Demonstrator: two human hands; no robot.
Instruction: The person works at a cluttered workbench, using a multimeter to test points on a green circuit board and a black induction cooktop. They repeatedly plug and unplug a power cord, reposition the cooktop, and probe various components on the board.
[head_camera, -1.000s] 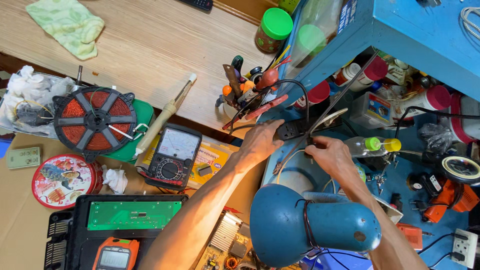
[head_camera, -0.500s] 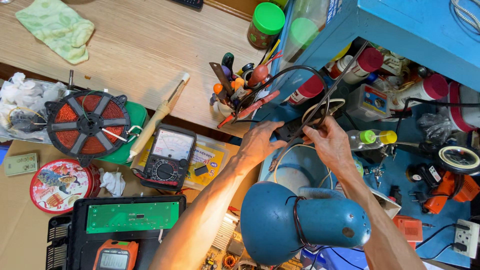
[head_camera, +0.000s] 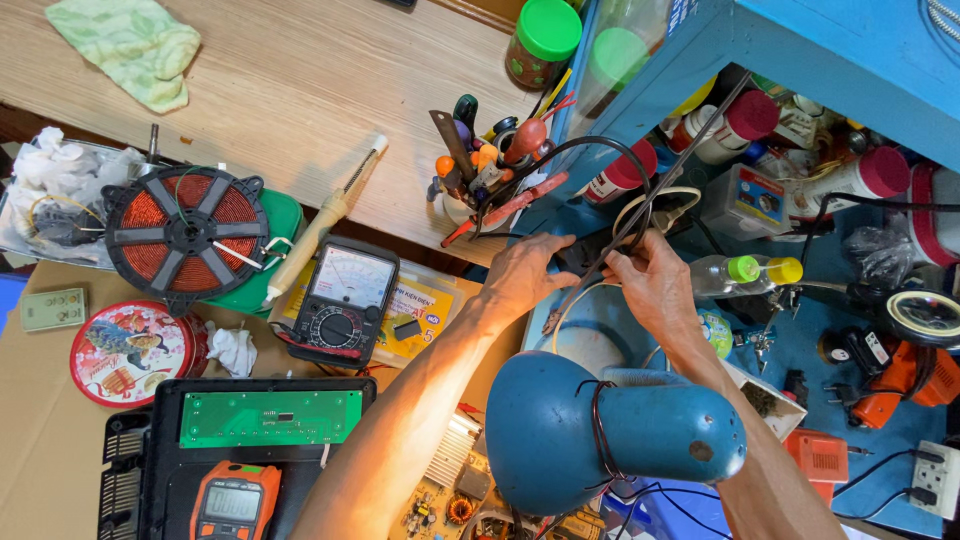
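Nearest the camera, at about six o'clock, a blue lamp head (head_camera: 610, 435) hangs over the lower bench with a black cord looped round its neck, and both forearms pass beside it toward the middle of the view. At seven o'clock an orange digital meter (head_camera: 232, 503) lies against a black tray that carries a green circuit board (head_camera: 268, 417). Just past the lamp, near the centre, the left hand (head_camera: 528, 275) lies knuckles up with its fingers curled down over a dark, blocky part (head_camera: 578, 255), of which only a corner shows. The right hand (head_camera: 655, 290), just beside it at three o'clock from it, has its fingertips drawn together, pinching the black cable (head_camera: 640, 215) where that cable meets the dark part; a pale cable (head_camera: 655, 200) coils just behind. At nine o'clock from the hands an analog multimeter (head_camera: 345, 300) rests on a yellow packet, with a wooden-handled soldering iron (head_camera: 325, 220) slanting above it and a copper coil disc (head_camera: 185, 235) further left. At twelve o'clock a cup of tools (head_camera: 490, 170) stands by the blue shelf (head_camera: 800, 50), a green-lidded jar (head_camera: 540, 42) beyond it, and a green cloth (head_camera: 125, 45) lies far off at ten o'clock
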